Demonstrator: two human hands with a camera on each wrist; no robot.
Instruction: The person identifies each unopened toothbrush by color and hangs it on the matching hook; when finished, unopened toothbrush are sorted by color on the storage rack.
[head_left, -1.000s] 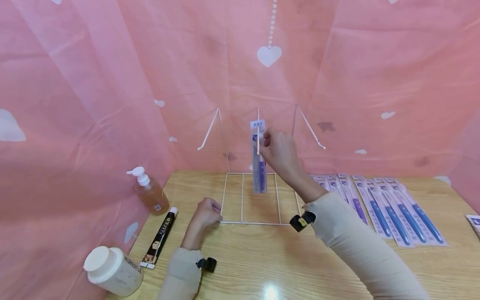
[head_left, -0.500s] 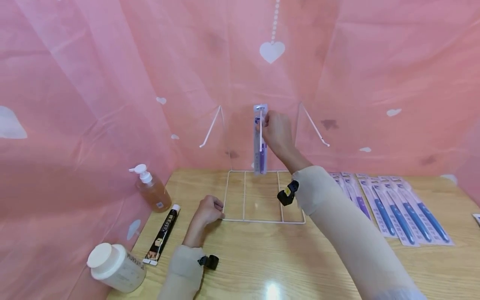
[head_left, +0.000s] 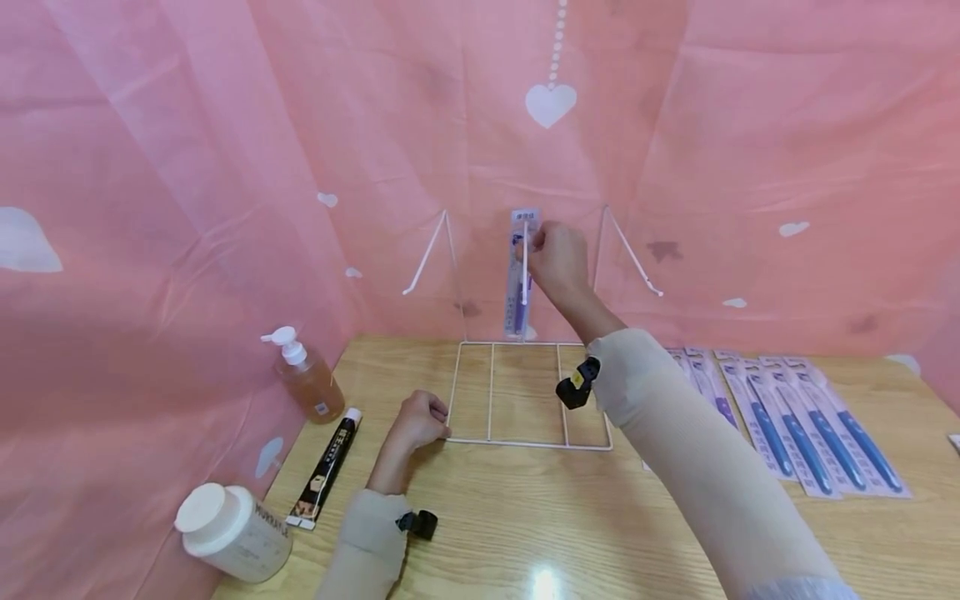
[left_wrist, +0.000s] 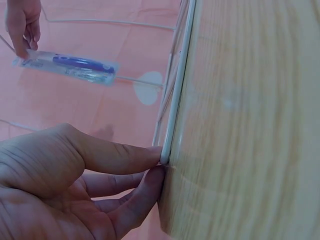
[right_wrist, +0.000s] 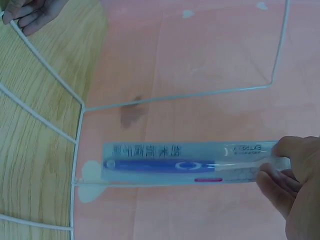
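My right hand (head_left: 561, 260) pinches a packaged toothbrush (head_left: 516, 304) near its upper end. The pack, clear plastic with a purple-handled brush inside, hangs upright behind the middle prong of a white wire rack (head_left: 525, 444). Whether the prong passes through the pack's top is too small to tell. In the right wrist view the thumb and fingers grip the toothbrush pack (right_wrist: 160, 165) by the brush-head end. My left hand (head_left: 420, 418) holds the rack's front left corner at the table, its thumb and fingertips (left_wrist: 152, 156) pinching the wire.
More packaged toothbrushes (head_left: 813, 429), blue and purple, lie in a row on the wooden table (head_left: 480, 533) to the right. At left stand a pump bottle (head_left: 309, 385) and a white jar (head_left: 238, 537), with a black toothpaste tube (head_left: 326, 471) lying nearby. Pink cloth (head_left: 405, 108) hangs behind.
My right hand has raised the packaged toothbrush and moved it back along the middle prong. In the last half second its lower end has swung slightly left. My left hand stays on the rack's corner.
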